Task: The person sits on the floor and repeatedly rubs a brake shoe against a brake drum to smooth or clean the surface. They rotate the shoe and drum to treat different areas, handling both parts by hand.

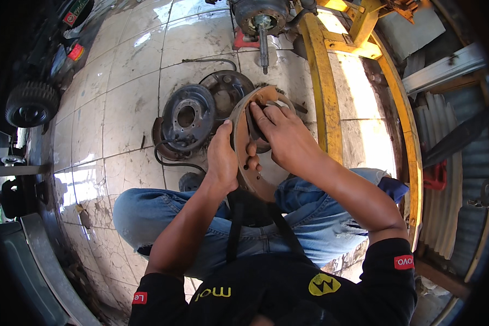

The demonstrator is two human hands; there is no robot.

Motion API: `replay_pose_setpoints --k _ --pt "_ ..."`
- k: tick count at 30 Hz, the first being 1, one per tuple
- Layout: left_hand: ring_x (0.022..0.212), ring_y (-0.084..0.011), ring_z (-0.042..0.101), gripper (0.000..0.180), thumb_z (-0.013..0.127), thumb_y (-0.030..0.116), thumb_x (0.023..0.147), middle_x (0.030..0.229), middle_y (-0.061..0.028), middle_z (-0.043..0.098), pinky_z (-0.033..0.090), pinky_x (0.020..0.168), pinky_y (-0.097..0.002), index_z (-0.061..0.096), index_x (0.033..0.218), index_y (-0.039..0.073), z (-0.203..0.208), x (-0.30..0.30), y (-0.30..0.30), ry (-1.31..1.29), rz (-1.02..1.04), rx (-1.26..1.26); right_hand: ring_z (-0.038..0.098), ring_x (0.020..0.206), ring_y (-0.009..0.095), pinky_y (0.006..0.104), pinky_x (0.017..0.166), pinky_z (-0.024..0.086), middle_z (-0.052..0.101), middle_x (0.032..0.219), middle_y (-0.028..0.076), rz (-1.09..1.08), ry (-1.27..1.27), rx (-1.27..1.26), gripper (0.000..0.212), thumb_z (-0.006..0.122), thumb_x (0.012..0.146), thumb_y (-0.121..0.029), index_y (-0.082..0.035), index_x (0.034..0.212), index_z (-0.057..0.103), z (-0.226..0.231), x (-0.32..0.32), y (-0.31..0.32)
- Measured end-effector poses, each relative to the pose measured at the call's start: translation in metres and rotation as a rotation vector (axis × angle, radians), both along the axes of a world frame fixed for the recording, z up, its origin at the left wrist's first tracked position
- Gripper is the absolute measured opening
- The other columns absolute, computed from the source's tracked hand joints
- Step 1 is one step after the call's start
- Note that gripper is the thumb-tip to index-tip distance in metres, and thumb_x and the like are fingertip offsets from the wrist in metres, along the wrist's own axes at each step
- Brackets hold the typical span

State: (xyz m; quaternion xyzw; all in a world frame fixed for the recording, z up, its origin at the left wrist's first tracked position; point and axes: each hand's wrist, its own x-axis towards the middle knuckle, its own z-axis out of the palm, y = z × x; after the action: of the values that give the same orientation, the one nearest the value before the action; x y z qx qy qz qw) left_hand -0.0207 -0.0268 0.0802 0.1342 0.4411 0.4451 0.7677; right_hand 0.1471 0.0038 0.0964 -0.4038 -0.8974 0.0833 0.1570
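A curved brake shoe with a worn brown lining stands on edge between my knees. My left hand clasps its left side, the palm against the outer rim and fingertips showing on the inner side. Bent over the upper part of the shoe, my right hand presses its fingers against the lining. A small pale patch shows beside those fingers; I cannot tell what it is. Just beyond my left hand, a dark round backing plate with a central hole lies on the floor, partly over a second dark round plate.
A wheel hub with a long axle shaft hangs at the far side. Close on my right stands a yellow steel frame. A small tyre sits at far left. The black hose curls by the backing plate on the tiled floor.
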Motion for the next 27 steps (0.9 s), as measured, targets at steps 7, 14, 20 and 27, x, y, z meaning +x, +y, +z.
replay_pose_setpoints --k 7,14,20,27 --pt "0.049 -0.0197 0.049 0.052 0.026 0.047 0.101 0.067 -0.0071 0.052 0.048 0.054 -0.0402 0.055 0.100 0.003 0.0026 -0.0020 0.0024 -0.005 0.015 0.034 0.053 0.098 0.038 0.0436 0.089 0.045 0.051 0.105 0.018 -0.011 0.076 -0.078 0.074 0.063 0.072 0.005 0.005 0.143 0.041 -0.0019 0.0008 0.0009" --pt "0.048 -0.0201 0.049 0.051 0.027 0.046 0.101 0.067 -0.0076 0.052 0.048 0.053 -0.0398 0.055 0.099 0.003 -0.0008 -0.0024 0.0032 0.005 0.038 0.079 0.053 0.102 0.036 0.0419 0.092 0.045 0.053 0.108 0.018 0.002 0.054 -0.090 0.073 0.065 0.071 0.002 0.008 0.141 0.043 0.0001 0.0024 0.0027" --pt "0.048 -0.0203 0.050 0.050 0.027 0.045 0.101 0.068 -0.0079 0.053 0.049 0.053 -0.0398 0.055 0.098 0.003 -0.0012 -0.0019 0.0033 0.030 -0.002 0.047 0.053 0.104 0.036 0.0419 0.093 0.046 0.053 0.111 0.018 0.002 0.048 -0.115 0.076 0.067 0.069 0.004 0.007 0.141 0.042 0.0029 0.0011 0.0035" --pt "0.049 -0.0197 0.050 0.048 0.028 0.044 0.101 0.068 -0.0079 0.052 0.049 0.054 -0.0399 0.054 0.099 0.003 0.0014 0.0016 0.0019 0.087 -0.023 0.082 0.054 0.106 0.037 0.0418 0.094 0.046 0.054 0.111 0.017 0.007 0.049 -0.103 0.075 0.071 0.070 0.000 0.007 0.140 0.044 0.0028 0.0035 0.0049"
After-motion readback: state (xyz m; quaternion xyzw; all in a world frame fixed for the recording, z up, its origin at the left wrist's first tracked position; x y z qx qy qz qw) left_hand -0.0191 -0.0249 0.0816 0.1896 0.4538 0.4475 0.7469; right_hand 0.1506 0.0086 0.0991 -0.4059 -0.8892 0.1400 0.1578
